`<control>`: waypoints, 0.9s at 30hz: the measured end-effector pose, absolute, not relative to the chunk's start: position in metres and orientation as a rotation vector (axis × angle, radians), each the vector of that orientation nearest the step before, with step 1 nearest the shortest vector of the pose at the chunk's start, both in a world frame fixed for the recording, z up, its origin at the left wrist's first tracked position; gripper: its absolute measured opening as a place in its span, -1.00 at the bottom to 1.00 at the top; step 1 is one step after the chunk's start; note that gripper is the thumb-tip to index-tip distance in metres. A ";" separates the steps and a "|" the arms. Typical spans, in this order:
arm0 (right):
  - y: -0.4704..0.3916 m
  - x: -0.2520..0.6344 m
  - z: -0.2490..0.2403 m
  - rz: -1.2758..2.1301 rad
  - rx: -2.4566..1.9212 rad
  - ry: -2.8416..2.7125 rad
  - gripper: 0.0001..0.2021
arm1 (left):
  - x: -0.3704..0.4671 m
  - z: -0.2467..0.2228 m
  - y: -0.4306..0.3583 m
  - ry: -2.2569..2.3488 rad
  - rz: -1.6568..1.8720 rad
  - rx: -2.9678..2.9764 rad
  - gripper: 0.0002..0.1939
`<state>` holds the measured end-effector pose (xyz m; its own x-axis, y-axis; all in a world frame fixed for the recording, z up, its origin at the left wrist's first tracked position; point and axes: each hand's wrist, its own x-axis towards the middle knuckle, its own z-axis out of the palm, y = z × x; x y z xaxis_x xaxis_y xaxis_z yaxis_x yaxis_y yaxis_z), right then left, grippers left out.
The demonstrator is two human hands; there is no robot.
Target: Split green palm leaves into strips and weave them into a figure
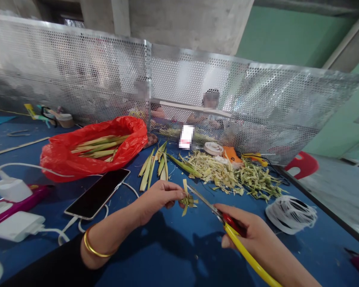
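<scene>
Between the thumb and fingers of my left hand (164,196) is a small woven leaf piece (189,200), with strip ends sticking out of it. My right hand (248,227) grips a pair of scissors (209,205) with red and yellow handles. The blades point up and left, their tips close to the woven piece; whether they touch it I cannot tell. Beyond my hands lie several cut leaf strips (149,169), a heap of pale leaf scraps (211,171) and a greener heap of trimmings (259,179).
A red plastic bag (92,143) of long leaves stands at the left, near a phone (98,193) and white chargers (20,225) with cables. A coil of white strip (290,213) lies at the right. A perforated metal screen (191,79) borders the far edge, with people behind it.
</scene>
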<state>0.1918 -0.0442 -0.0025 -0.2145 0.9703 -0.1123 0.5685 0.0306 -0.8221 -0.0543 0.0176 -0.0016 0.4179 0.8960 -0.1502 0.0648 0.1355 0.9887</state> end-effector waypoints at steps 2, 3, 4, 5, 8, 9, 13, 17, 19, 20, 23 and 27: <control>-0.045 0.192 0.000 1.132 -1.576 -1.806 -0.40 | -0.055 0.000 0.018 0.977 0.734 1.310 -0.83; -0.045 0.192 0.001 1.148 -1.587 -1.799 -0.41 | -0.055 0.000 0.019 0.980 0.731 1.309 -0.83; -0.045 0.192 0.002 1.144 -1.595 -1.800 -0.41 | -0.056 0.000 0.019 0.984 0.733 1.306 -0.83; -0.046 0.192 0.003 1.119 -1.600 -1.811 -0.42 | -0.056 0.000 0.019 0.986 0.739 1.304 -0.82; -0.047 0.191 0.005 1.027 -1.598 -1.868 -0.46 | -0.057 -0.002 0.019 0.993 0.749 1.300 -0.81; -0.048 0.191 0.005 1.009 -1.597 -1.885 -0.48 | -0.057 -0.003 0.019 0.994 0.749 1.303 -0.82; -0.049 0.189 0.003 1.007 -1.603 -1.940 -0.56 | -0.055 -0.007 0.019 0.990 0.732 1.325 -0.82; -0.049 0.186 0.003 0.967 -1.598 -1.970 -0.55 | -0.053 -0.008 0.019 1.003 0.708 1.319 -0.81; -0.049 0.185 0.004 0.949 -1.597 -1.980 -0.57 | -0.053 -0.008 0.019 1.007 0.700 1.323 -0.80; -0.049 0.185 0.004 0.942 -1.597 -1.982 -0.59 | -0.053 -0.008 0.020 1.007 0.700 1.329 -0.80; -0.049 0.185 0.004 0.939 -1.593 -1.983 -0.64 | -0.052 -0.008 0.019 1.006 0.694 1.344 -0.79; -0.049 0.185 0.003 0.967 -1.570 -1.957 -0.66 | -0.052 -0.005 0.017 1.016 0.685 1.351 -0.79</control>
<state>0.1854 -0.0487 0.0028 -0.2518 0.9644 -0.0806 0.6499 0.1068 -0.7524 -0.0516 0.0170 -0.0050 0.4357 0.8795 -0.1917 0.1529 0.1376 0.9786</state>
